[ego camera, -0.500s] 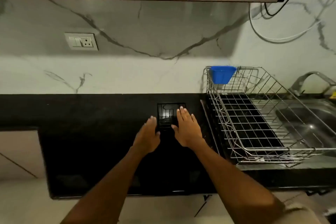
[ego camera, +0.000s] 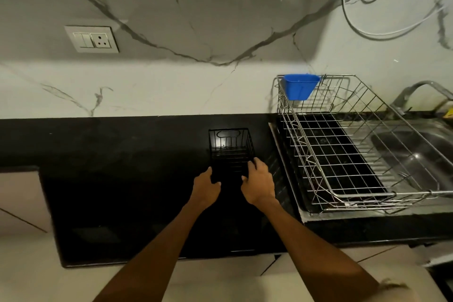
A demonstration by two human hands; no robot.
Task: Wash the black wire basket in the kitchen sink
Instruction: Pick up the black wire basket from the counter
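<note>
Boxy black wire basket, left hand, right hand gripping sides

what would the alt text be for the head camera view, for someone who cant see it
Two bare hands, the left hand and right hand, grip the near sides of a small black wire basket standing on a black countertop. To the right, a steel dish rack with a blue cup hooked on its rim stands beside a steel sink.

One black wire basket, two hands (left, right), one steel dish rack, one blue cup, one sink, one faucet, one wall socket.
</note>
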